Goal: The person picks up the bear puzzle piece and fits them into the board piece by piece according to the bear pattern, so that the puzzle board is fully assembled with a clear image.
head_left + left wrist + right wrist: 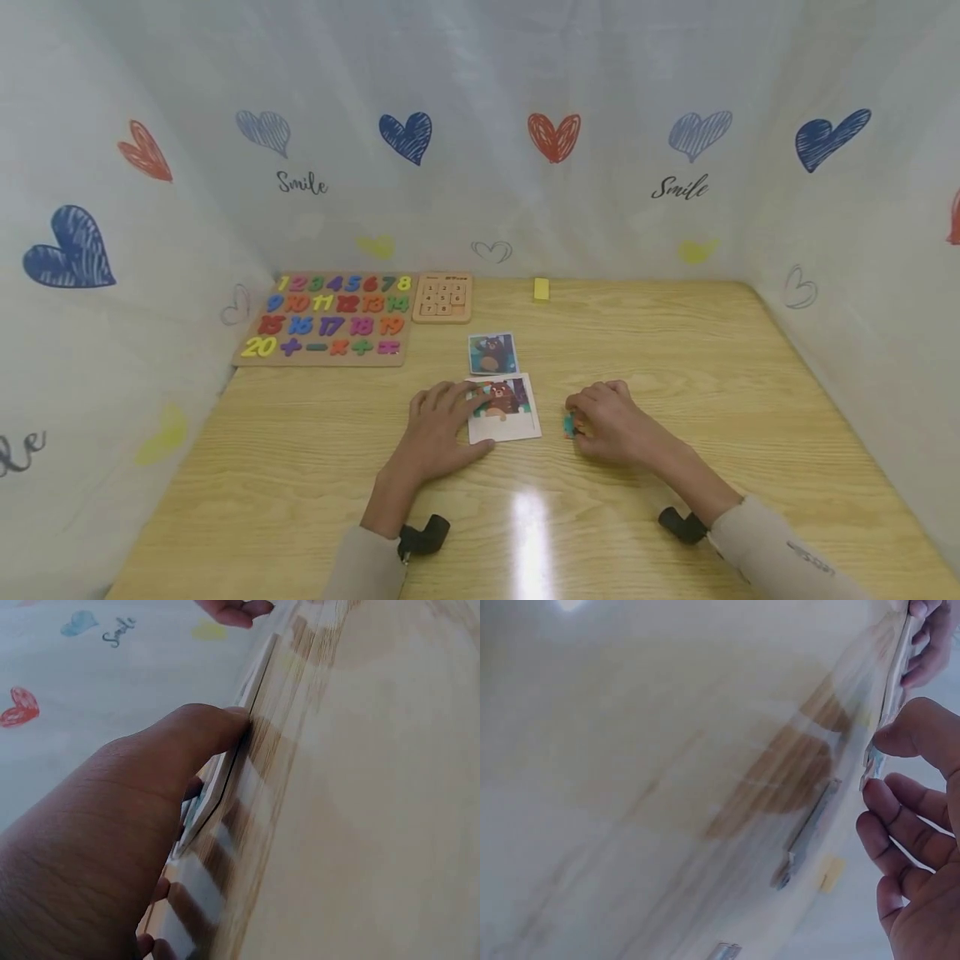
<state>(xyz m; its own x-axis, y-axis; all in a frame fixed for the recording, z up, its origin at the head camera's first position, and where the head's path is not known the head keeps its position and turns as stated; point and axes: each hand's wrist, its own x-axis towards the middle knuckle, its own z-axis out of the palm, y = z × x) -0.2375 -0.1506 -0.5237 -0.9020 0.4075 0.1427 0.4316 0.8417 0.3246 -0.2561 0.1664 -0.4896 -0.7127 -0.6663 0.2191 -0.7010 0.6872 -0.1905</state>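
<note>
At the left side of the bear puzzle board [505,428], the person's left hand [437,435] rests with its fingers spread, fingertips reaching over the picture and the thumb touching the board's near edge. The board lies flat on the surface [675,333]; its far part carries the bear picture, while its near part shows plain white. Just right of the board, the right hand [613,423] pinches a small teal and orange puzzle piece [568,426] between thumb and fingers, low over the surface. Close beyond the board lies a bear card [492,353]. Farther beyond it and well to the left sits a number board [322,361] with colourful digits, a wooden sliding puzzle [467,310] just beside that, and, slightly right of the puzzle board, a yellow block [542,289].
</note>
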